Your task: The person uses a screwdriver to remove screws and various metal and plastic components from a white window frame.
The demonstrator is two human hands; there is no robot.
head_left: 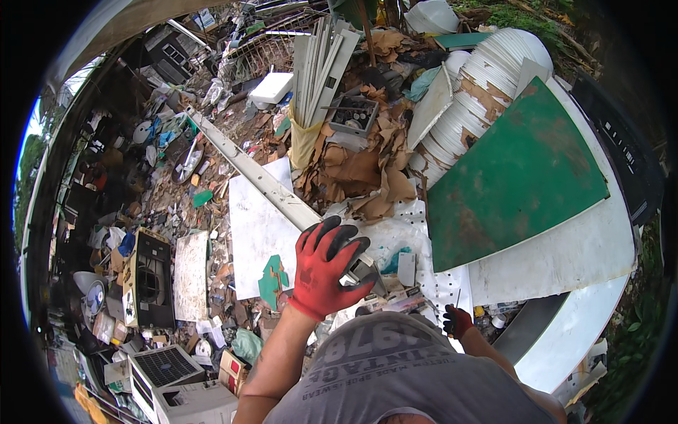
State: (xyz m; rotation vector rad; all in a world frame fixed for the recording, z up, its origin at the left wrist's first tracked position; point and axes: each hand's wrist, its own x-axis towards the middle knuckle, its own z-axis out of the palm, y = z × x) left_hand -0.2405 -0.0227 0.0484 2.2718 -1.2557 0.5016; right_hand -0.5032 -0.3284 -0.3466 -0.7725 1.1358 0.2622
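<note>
A long off-white metal rail (247, 168) slants from the far left down to the middle in front of me. My left hand (326, 267), in a red glove with black fingers, is curled over its near end, thumb on the right side. Lower right, close to my body, my right hand (459, 321) wears a similar glove and looks closed. A thin, rod-like tool (458, 299) sticks up from it; its handle is hidden and its exact kind is unclear. Beneath the rail lies a white sheet (258, 226) with a torn green piece (271, 281) on it.
A large green panel (519, 177) leans at the right over white panels. Behind the rail stand a yellow bag (304, 138) of pale strips and a brown torn heap (360, 177). Scrap covers the left ground, with a fan unit (150, 279) and a white appliance housing (166, 378).
</note>
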